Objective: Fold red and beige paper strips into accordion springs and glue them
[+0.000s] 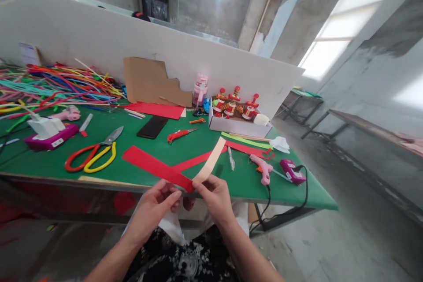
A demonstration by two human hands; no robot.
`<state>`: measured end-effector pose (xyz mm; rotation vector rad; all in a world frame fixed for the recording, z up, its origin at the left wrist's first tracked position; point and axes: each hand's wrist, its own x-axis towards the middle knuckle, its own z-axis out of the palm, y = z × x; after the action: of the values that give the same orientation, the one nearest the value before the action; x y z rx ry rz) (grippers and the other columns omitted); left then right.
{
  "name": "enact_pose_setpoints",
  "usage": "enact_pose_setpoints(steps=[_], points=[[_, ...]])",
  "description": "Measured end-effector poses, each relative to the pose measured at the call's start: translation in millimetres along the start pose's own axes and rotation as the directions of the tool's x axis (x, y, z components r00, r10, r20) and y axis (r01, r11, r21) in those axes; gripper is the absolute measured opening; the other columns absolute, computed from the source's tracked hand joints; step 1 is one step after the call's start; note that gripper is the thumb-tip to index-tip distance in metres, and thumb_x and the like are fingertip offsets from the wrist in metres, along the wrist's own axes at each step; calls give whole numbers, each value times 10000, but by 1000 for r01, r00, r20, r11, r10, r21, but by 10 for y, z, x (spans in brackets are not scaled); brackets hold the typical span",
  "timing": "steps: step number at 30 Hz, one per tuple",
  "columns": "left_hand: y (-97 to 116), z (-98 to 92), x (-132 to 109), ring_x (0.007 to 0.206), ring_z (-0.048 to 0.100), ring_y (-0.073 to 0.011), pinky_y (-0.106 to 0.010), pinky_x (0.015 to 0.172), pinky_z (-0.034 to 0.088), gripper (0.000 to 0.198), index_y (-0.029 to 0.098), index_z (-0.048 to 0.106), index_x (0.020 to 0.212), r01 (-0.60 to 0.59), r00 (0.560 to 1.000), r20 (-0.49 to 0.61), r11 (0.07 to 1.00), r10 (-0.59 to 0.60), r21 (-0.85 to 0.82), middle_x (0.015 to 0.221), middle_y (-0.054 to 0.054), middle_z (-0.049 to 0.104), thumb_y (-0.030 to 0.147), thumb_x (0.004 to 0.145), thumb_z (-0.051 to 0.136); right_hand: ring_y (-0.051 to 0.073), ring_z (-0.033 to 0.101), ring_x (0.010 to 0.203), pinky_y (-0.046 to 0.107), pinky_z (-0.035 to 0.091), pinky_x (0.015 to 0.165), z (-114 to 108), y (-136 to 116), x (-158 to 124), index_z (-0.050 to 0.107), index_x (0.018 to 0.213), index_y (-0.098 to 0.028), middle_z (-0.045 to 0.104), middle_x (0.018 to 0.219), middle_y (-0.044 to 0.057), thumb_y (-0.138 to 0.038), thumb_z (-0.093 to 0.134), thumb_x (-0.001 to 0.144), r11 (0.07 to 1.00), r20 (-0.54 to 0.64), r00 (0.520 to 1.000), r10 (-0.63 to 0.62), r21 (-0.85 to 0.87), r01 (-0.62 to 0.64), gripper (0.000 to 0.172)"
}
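My left hand (155, 205) is closed, its thumb and fingers pinching the lower edge of a red strip (153, 166) near its right end. My right hand (216, 198) pinches a cream strip (210, 163) where it meets the red one, forming a V above the table's front edge. Whether these are one folded strip with a pale backing, I cannot tell. Behind them another red strip (194, 160) lies on the green table (132, 152). A white pen (230, 158) lies just beyond my right hand.
Left of the strips lie scissors (99, 152), a black phone (152, 127) and a red-handled knife (180, 135). A pink glue gun (262, 168) with a cord is at right, beside a purple power block (292, 172). A box (239, 128) of red figures and piled pipe cleaners (66, 88) stand behind.
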<state>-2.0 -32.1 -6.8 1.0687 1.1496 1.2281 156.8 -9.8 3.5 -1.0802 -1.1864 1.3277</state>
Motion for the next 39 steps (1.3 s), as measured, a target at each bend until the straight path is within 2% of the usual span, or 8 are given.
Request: enact_pose_setpoints(steps=[6,10,13,16,19,27,35,39], points=[[265,-26,379,563,586,-161,-265,557,486,281,187,648,684,-121,993,33,968,116,220,583,-1,635,461,691,705,198,645,668,306,507,668,66,-112,492,765,739,-189,752,731,35,-343,749,693,977,-3,983,-185,-106,184,161],[542,-82,1005,525,564,-157,-266,526,473,304,179,694,731,-228,973,24,943,229,244,576,-1,652,465,632,725,192,645,679,304,506,693,144,-226,1157,759,735,-192,752,739,20,-354,772,649,964,33,965,-262,-34,263,184],[674,-102,1604,523,554,-154,-253,500,448,333,159,715,689,-275,962,77,917,264,289,561,-16,657,465,574,776,175,618,640,286,485,651,200,-247,1660,748,719,-183,729,684,10,-377,769,639,953,-25,953,-302,-16,302,212],[685,-65,2114,499,540,-145,-256,498,440,376,153,695,623,-290,957,49,939,286,184,527,-15,639,505,530,789,167,614,657,277,481,669,230,-164,2035,736,705,-172,720,675,7,-395,746,651,941,-139,933,-332,21,338,229],[587,-3,2385,519,542,-139,-256,522,451,386,157,674,587,-309,951,25,939,309,154,536,-15,640,512,504,801,174,621,671,279,487,674,213,-16,2239,736,709,-169,728,681,14,-408,744,635,941,-232,920,-316,44,334,251],[202,26,2413,542,590,-155,-267,547,485,440,155,706,675,-239,971,14,969,239,62,592,-32,683,549,515,816,180,618,645,284,487,639,105,144,2250,741,704,-180,738,698,23,-396,730,656,956,-232,927,-294,-56,289,221],[220,32,2350,528,568,-146,-265,535,460,439,150,735,696,-196,979,-66,981,194,-13,602,-34,688,511,473,848,181,644,705,296,510,705,175,17,2104,738,742,-180,744,737,21,-369,766,618,975,-120,977,-175,113,189,227],[212,19,2329,524,560,-152,-267,538,437,342,156,721,612,-233,970,-41,968,238,96,545,-32,661,474,529,818,186,630,665,313,512,684,186,32,2084,716,661,-183,718,663,18,-379,773,597,974,-155,977,-150,145,172,214]])
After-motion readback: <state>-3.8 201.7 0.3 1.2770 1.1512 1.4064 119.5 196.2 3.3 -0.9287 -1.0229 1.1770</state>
